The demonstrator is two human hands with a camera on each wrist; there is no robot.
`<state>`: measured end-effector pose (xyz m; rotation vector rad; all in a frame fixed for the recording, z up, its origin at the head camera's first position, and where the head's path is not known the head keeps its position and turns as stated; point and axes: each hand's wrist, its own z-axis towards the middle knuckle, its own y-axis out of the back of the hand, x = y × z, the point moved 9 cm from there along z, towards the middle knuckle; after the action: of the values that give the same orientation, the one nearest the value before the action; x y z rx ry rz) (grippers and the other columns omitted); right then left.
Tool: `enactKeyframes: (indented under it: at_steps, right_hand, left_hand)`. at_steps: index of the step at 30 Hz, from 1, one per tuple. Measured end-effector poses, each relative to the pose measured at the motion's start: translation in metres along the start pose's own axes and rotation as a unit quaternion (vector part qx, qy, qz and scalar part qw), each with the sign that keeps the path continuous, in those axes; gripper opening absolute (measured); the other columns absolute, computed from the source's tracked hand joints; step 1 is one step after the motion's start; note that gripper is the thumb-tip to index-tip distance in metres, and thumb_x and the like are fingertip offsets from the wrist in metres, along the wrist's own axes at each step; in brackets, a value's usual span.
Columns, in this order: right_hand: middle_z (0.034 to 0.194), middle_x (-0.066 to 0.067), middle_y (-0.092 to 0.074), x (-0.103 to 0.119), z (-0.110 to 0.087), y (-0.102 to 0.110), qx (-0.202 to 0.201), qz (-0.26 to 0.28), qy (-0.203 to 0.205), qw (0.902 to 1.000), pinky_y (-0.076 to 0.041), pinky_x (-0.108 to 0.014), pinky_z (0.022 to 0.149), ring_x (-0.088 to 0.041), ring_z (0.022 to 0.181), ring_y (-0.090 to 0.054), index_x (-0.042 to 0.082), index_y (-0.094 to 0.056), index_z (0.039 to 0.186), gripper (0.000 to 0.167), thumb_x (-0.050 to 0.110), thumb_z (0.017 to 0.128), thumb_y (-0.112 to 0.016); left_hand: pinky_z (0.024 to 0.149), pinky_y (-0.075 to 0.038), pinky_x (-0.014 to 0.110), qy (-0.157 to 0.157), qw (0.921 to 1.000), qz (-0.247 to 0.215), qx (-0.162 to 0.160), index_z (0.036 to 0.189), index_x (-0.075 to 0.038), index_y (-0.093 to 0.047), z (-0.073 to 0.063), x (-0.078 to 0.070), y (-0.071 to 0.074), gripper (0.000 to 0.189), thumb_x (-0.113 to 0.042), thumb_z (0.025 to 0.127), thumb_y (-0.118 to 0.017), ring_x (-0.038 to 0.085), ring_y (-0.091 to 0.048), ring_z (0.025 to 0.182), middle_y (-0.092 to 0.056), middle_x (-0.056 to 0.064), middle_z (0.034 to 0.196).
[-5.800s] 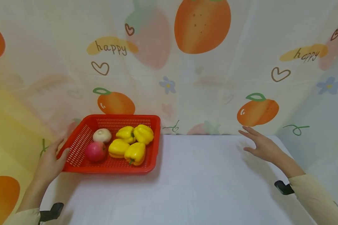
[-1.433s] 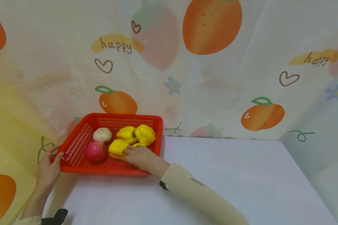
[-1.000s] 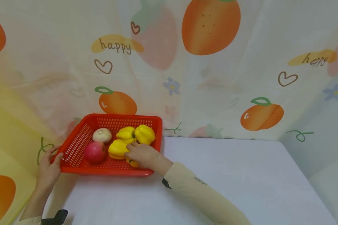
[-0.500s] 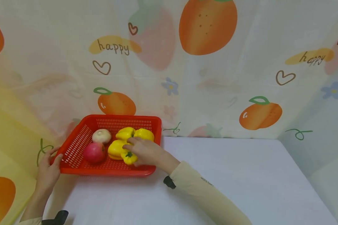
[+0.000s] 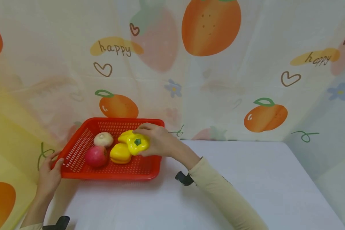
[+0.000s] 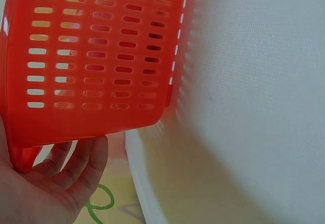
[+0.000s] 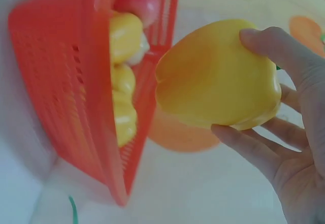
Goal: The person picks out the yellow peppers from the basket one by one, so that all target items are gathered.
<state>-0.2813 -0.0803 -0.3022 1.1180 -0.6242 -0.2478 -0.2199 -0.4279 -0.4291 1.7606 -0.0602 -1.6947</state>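
My left hand [image 5: 50, 171] grips the left rim of the red plastic basket [image 5: 112, 175], thumb over the edge and fingers on the outside. In my right hand [image 5: 164, 143] is a yellow bell pepper [image 5: 133, 147], raised over the basket's right part with its green stem facing my head camera. The right wrist view shows thumb and fingers spread around this pepper [image 7: 213, 76]. Inside the basket lie other yellow bell peppers [image 5: 120, 154], one partly hidden behind the right hand, along with a red apple [image 5: 95, 156] and a white bulb-shaped vegetable [image 5: 103, 139].
The basket stands at the left back of a white table [image 5: 149, 204], close against a fruit-printed cloth backdrop [image 5: 212, 105]. White tabletop stretches right of the basket. Black camera mounts [image 5: 184, 178] sit at both wrists.
From the table's right side, my right hand reached into the basket, took hold of the front right pepper and lifted it up. My left hand has closed on the rim; the basket has stayed put.
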Motion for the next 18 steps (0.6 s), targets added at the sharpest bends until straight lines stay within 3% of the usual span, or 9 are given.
enactKeyframes:
  at_steps: [8,15,18]
  right_hand:
    - [0.126,-0.009,-0.059,-0.033,-0.019,0.036,-0.074,0.046,-0.026,0.9959,-0.052,-0.025,0.088,-0.02,0.112,-0.057,0.007,-0.064,0.127,0.061,0.029,0.075,-0.086]
    - [0.135,-0.012,-0.055,-0.07,-0.041,0.051,-0.094,0.092,-0.079,0.9882,-0.056,-0.035,0.082,-0.027,0.128,-0.049,0.004,-0.062,0.13,0.064,0.022,0.074,-0.087]
    - [0.136,-0.012,-0.055,-0.083,-0.051,0.052,-0.095,0.09,-0.098,0.9866,-0.056,-0.038,0.082,-0.028,0.126,-0.051,0.004,-0.062,0.13,0.064,0.023,0.075,-0.087]
  left_hand:
    - [0.06,-0.047,0.01,0.013,0.9999,0.006,-0.001,0.151,0.001,-0.026,-0.001,0.0,0.0,0.053,-0.025,0.106,-0.036,-0.014,-0.045,0.073,-0.039,0.034,0.135]
    - [0.061,-0.047,0.009,0.013,0.9999,0.001,0.0,0.152,-0.001,-0.026,0.0,0.002,0.0,0.054,-0.027,0.106,-0.036,-0.013,-0.046,0.074,-0.039,0.033,0.135]
    - [0.061,-0.046,0.008,0.012,0.9999,0.001,0.002,0.152,0.0,-0.025,0.001,0.004,0.0,0.054,-0.027,0.106,-0.036,-0.013,-0.045,0.075,-0.038,0.033,0.136]
